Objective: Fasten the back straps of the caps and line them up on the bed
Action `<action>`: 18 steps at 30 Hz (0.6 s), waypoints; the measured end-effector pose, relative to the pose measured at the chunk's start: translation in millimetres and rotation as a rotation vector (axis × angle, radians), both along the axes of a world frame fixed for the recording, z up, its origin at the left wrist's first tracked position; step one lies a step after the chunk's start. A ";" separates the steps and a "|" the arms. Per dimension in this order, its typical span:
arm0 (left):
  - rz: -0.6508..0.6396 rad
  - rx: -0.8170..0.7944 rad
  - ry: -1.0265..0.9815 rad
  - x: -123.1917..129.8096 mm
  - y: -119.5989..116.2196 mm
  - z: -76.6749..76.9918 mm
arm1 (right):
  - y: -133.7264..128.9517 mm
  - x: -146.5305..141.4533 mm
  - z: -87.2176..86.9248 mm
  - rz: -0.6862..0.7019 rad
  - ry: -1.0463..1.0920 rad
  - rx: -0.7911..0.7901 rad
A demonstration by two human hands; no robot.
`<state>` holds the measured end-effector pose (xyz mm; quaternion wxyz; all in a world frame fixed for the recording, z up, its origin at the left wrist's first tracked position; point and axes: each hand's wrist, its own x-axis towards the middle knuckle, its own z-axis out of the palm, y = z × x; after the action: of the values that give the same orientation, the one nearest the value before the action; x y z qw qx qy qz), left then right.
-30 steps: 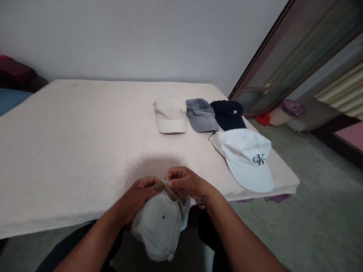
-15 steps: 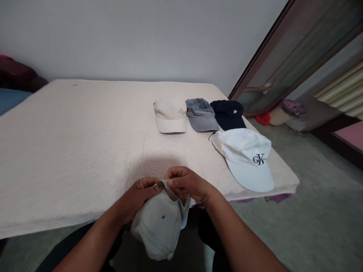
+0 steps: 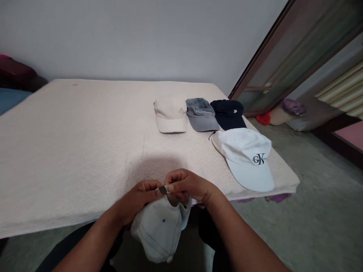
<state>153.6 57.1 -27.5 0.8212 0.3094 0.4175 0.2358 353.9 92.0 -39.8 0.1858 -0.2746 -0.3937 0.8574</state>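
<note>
A pale grey-white baseball cap (image 3: 159, 230) hangs crown-down between my two hands, at the front edge of the bed. My left hand (image 3: 138, 198) pinches its back strap beside a brownish metal buckle (image 3: 162, 190). On the other side of the buckle, my right hand (image 3: 188, 185) grips the same strap between thumb and fingers. The cap's brim is mostly hidden behind the crown, below my right hand.
On the white bed cover (image 3: 85, 151) lie a beige cap (image 3: 171, 115), a grey cap (image 3: 202, 115), a navy cap (image 3: 227, 114) and a white cap (image 3: 245, 156) with black letters. A wall (image 3: 127, 41) stands behind, a door (image 3: 269, 68) at right.
Both hands and the cap's strap have dropped slightly, and the buckle has turned a little between the fingers. The caps on the bed have not moved.
</note>
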 end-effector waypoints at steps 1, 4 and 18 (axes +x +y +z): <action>0.007 -0.004 -0.010 0.3 -0.1 0.2 | 0.2 0.4 0.4 0.005 0.005 0.001; 0.022 -0.006 -0.041 1.7 0.1 1.8 | 0.5 1.0 1.5 -0.003 0.016 -0.003; 0.038 0.001 -0.018 -2.0 1.8 2.2 | -1.0 -3.7 2.8 -0.078 0.020 0.025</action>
<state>151.6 58.9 -25.3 0.8202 0.2996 0.4157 0.2544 350.2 91.0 -37.0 0.2264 -0.2786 -0.3915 0.8473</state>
